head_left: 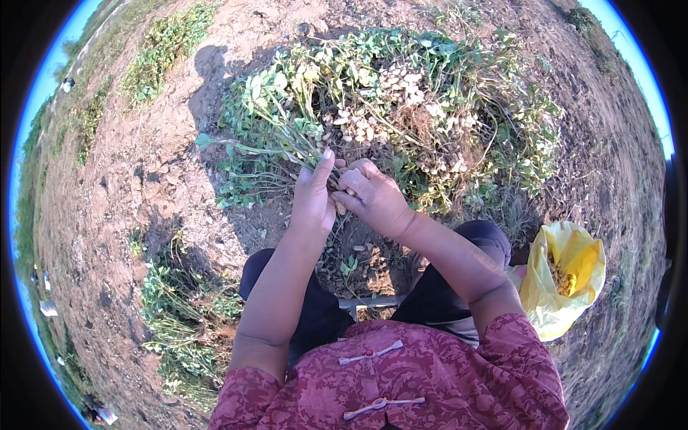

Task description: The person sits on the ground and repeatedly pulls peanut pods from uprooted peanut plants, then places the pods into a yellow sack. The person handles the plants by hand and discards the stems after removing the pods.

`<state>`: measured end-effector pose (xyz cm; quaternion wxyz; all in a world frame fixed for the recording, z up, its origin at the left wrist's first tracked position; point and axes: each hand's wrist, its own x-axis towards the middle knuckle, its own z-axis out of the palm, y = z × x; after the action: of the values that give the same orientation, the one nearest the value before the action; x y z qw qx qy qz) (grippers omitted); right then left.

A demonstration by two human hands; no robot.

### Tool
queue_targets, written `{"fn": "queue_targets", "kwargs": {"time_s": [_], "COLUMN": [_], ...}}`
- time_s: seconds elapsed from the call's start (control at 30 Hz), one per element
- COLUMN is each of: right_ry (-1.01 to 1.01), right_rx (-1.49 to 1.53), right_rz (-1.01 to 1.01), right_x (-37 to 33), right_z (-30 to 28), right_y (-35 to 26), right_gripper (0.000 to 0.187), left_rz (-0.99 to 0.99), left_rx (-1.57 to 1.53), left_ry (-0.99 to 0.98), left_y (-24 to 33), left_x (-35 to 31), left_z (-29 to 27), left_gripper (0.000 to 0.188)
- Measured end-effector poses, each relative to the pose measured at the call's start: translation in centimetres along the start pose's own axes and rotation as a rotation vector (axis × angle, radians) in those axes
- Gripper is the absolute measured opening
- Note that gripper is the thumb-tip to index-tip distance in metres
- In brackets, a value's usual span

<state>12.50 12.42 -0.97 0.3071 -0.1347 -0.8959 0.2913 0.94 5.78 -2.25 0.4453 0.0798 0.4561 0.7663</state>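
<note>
My left hand (314, 193) is closed round the stems of a green peanut plant (290, 143), its thumb pointing up along them. The leafy end of the plant stretches away to the upper left. Against it, my right hand (376, 197) is closed at the root end, fingers curled over peanut pods (349, 192) that show partly between the two hands. Just beyond both hands lies a large heap of pulled peanut plants (459, 79), with pale pods (362, 127) clustered among the roots and leaves.
At my right stands an open yellow plastic bag (562, 301) with peanuts (562, 278) inside. More pulled plants (183, 337) lie on the soil at my left. My knees (476, 240) are on either side of a metal bar (369, 302). Leafy plants (165, 54) lie at the far left.
</note>
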Motion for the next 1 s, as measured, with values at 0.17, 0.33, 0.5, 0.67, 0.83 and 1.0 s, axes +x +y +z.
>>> {"fn": "queue_targets", "kwargs": {"time_s": [0.17, 0.33, 0.5, 0.67, 0.83, 1.0], "right_ry": [0.018, -0.021, -0.190, 0.126, 0.012, -0.299], "right_rx": [-0.017, 0.401, 1.177, 1.638, 1.456, 1.576], "right_rz": [-0.145, 0.042, 0.571, 0.658, 1.053, 0.826], "right_x": [0.0, 0.4, 0.8, 1.3, 0.6, -1.0], "right_z": [1.2, 1.2, -0.3, -3.2, -2.0, 0.8], "right_y": [0.1, -0.7, -0.3, 2.4, 3.6, 1.2], "right_gripper": [0.020, 0.019, 0.014, 0.006, 0.042, 0.062], "left_rz": [-0.094, -0.116, -0.090, -0.120, -0.083, -0.059], "left_rx": [-0.211, -0.183, -0.153, -0.366, -0.483, -0.589], "left_ry": [0.029, 0.102, 0.019, -0.329, -0.447, -0.441], "left_y": [-0.2, 0.7, 1.3, 2.7, 3.0, 2.9], "left_x": [0.9, 0.6, 0.1, -0.4, 0.0, -0.1], "left_z": [-0.9, -0.4, 0.0, -0.1, -0.6, -0.2], "left_gripper": [0.022, 0.033, 0.035, 0.036, 0.039, 0.036]}}
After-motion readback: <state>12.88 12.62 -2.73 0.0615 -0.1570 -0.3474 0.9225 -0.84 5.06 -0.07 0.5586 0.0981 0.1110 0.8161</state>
